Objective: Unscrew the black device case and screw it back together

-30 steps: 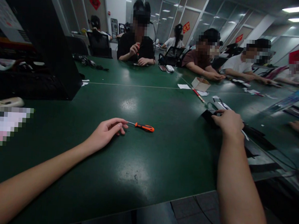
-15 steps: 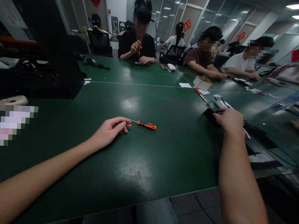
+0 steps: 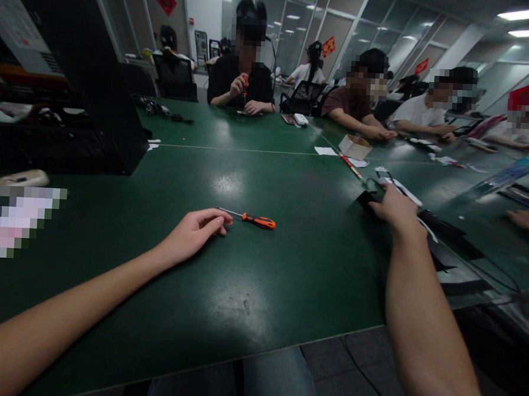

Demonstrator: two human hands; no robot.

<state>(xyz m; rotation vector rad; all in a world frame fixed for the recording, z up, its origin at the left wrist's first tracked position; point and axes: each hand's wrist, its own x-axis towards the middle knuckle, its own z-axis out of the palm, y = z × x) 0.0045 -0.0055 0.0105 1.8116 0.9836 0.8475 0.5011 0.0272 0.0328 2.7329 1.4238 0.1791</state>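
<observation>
A broad, glossy, dark-green worktop (image 3: pixel 305 271) fills the middle of the scene, and a big black box-shaped frame (image 3: pixel 114 107) stands on its left side. A small, open, pale cardboard box (image 3: pixel 354 148) stands by its far right corner. Near the right edge is the person's right hand (image 3: pixel 399 208), its thumb at a flat black object (image 3: pixel 367 200); whether it grips this, one cannot tell. The left hand (image 3: pixel 196 233) rests with loosely bent fingers, clasping nothing visible. Just beside its fingertips, midway between near and far edges, lies an orange-and-black-handled screwdriver (image 3: pixel 258 221) with thin metal shaft.
</observation>
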